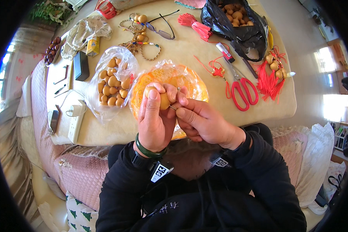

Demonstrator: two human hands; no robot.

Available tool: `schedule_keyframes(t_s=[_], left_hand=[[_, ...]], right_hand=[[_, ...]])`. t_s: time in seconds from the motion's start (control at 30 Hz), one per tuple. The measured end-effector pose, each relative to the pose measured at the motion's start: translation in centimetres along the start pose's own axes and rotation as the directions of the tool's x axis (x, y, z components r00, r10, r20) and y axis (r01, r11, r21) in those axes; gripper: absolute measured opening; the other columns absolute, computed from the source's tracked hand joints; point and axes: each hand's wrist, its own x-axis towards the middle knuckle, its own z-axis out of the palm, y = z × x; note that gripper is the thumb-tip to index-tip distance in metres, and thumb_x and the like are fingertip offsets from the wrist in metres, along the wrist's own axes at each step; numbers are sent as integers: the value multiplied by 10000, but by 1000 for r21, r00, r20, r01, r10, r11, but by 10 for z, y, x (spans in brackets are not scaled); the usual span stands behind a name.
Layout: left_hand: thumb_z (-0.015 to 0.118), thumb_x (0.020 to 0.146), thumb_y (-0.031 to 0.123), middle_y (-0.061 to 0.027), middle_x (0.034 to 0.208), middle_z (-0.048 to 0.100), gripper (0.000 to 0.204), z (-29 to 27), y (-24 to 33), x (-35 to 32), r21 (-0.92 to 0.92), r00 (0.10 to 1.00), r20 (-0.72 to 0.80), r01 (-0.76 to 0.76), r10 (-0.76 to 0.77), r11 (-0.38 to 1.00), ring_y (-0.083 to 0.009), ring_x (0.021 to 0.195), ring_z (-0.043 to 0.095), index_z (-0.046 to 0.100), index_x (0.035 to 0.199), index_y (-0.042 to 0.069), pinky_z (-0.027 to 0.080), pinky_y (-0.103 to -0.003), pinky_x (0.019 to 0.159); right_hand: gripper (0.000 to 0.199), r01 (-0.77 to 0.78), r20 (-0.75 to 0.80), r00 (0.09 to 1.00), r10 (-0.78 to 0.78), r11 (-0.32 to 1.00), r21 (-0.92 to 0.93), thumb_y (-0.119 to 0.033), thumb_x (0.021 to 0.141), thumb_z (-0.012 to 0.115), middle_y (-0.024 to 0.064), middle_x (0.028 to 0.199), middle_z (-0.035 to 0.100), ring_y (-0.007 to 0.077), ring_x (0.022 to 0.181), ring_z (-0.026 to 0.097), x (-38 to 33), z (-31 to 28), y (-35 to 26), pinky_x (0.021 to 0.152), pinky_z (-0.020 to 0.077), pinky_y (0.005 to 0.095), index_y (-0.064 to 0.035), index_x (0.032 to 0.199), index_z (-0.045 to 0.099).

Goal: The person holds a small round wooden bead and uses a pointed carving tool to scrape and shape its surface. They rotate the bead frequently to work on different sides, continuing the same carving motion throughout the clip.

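Note:
Over the near part of the table, my left hand [152, 125] is closed round a small tan gourd [164, 101]. A thin metal pin or needle [173, 108] is pinched between the thumb and fingers of my right hand [208, 123], its tip close to the gourd. Whether the tip is inside the gourd is hidden by the fingers. Beneath both hands lies an orange bag in clear plastic [193, 79]. To the left, a clear plastic bag [94, 102] holds several small gourds [113, 83].
Red-handled scissors [245, 94] and a red cord with a knot [218, 71] lie to the right, near gourds with red tassels [270, 79]. A black bag of gourds [251, 40] stands far right. Glasses [164, 34], bracelets [150, 51] and a power strip [76, 121] are also there.

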Motion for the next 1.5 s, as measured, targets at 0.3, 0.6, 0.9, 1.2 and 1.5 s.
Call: schedule_keyframes(t_s=[0.3, 0.6, 0.9, 1.2, 1.5], left_hand=[[443, 1079, 278, -52, 991, 490, 157, 13, 0, -9, 65, 998, 1, -55, 55, 996, -227, 946, 574, 445, 1093, 122, 355, -479, 1120], [447, 1076, 266, -61, 990, 481, 135, 17, 7, -13, 245, 987, 91, -151, 132, 958, -226, 919, 579, 419, 1109, 138, 314, -482, 1130], [461, 1068, 159, -77, 1044, 518, 111, 14, 14, -15, 467, 973, 85, -230, 215, 854, -157, 976, 482, 406, 1124, 80, 403, -325, 965], [449, 1082, 219, -70, 1030, 542, 152, 4, 21, -5, 318, 996, -35, -64, 79, 946, -158, 999, 543, 438, 1125, 73, 454, -276, 840], [422, 1098, 264, -51, 1045, 561, 196, -6, 24, 4, 11, 991, -75, 109, -108, 994, -157, 995, 595, 474, 1108, 75, 484, -268, 846]], right_hand=[[176, 117, -138, 836, -531, 419, -900, -143, 1037, 549, 78, 832, 610, 177, 743, 599, -2, 27, 19, 702, 505, 316, -5, 1137, 593], [120, 100, -128, 925, -358, 552, -828, -107, 1056, 502, 21, 888, 570, 100, 780, 556, -8, 22, 12, 697, 464, 247, -19, 1123, 549], [383, 242, 82, 749, -658, 156, -958, 16, 973, 593, 141, 1276, 610, 196, 1156, 599, 13, 11, 27, 992, 475, 328, 66, 1341, 499], [254, 122, -146, 849, -508, 456, -882, -229, 1055, 536, 16, 806, 555, 83, 692, 508, 11, 10, 22, 620, 426, 241, -4, 1174, 543], [394, 3, -384, 903, -190, 898, -439, -429, 1075, 435, -42, 580, 344, 63, 456, 279, 12, 31, 16, 419, 236, 234, -45, 1047, 522]])
